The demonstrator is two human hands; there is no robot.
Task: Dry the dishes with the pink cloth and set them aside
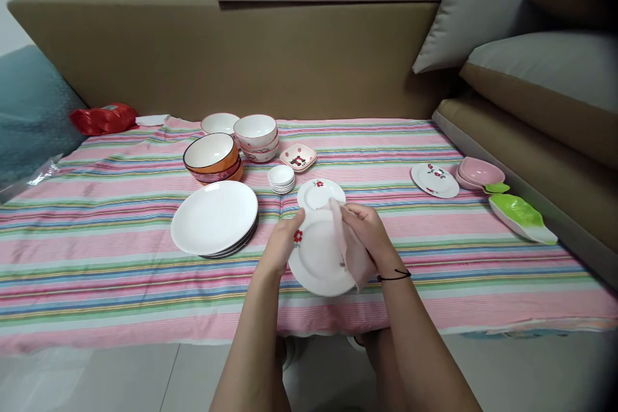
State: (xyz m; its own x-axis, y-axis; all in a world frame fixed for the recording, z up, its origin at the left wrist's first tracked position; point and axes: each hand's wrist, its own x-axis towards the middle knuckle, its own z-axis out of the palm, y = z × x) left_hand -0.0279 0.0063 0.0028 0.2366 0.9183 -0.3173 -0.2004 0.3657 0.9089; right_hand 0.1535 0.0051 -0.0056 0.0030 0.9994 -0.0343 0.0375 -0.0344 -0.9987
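A white plate (318, 261) with red flowers is held up in front of me, above the cloth's front part. My left hand (281, 241) grips its left rim, thumb on top. A pale pink cloth (352, 254) lies over the plate's right side, and my right hand (367, 232) is closed on it; the cloth hides part of the fingers and the rim. Just behind, another flowered white plate (318, 192) rests on the striped cloth, partly covered by the held one. Beyond it is a square pink dish (298, 158) with a cartoon picture.
Left stand stacked large white plates (215, 217), orange bowls (211, 153), white-and-pink bowls (255, 131) and small white dishes (280, 177). On the right lie a flowered plate (434, 180), pink bowls (480, 172) and a green leaf-shaped dish (521, 215). Cushions (545, 77) border the right.
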